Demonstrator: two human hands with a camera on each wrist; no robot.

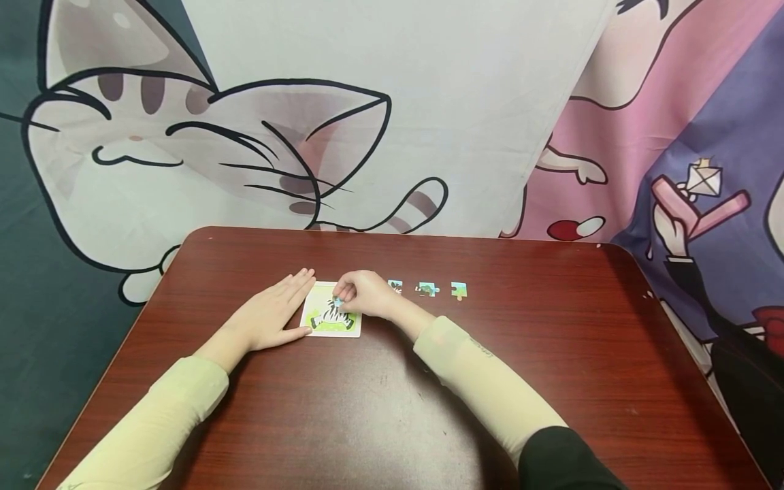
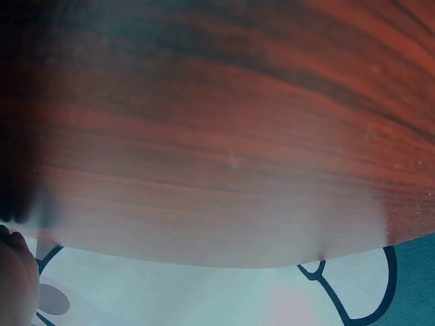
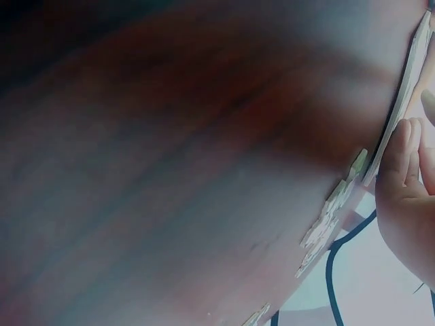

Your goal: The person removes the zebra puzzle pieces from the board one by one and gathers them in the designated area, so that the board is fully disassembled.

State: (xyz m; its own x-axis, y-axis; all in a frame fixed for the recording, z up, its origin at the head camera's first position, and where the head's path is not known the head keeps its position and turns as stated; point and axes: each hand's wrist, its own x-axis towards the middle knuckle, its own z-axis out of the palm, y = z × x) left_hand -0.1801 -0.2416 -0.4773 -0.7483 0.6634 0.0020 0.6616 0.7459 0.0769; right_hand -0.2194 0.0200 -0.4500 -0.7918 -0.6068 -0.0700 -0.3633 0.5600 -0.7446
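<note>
A square puzzle board [image 1: 331,325] with a zebra picture and a pale border lies on the table in the head view. My left hand [image 1: 272,314] rests flat along its left side, fingers straight, with fingertips and thumb at the board's edge. Over the board's upper right part, my right hand [image 1: 369,294] pinches a small bluish puzzle piece [image 1: 337,301] between thumb and fingers. The hand hides part of the board and of the piece. In the right wrist view the right hand [image 3: 408,197] shows at the right border, beside the board's edge [image 3: 406,88].
To the right of the board, loose puzzle pieces lie in a row: one partly behind the right hand [image 1: 395,286], one in the middle [image 1: 429,289] and one at the end [image 1: 459,290]. They lie on the reddish-brown table [image 1: 551,354]. A cartoon-printed cloth [image 1: 429,102] hangs behind.
</note>
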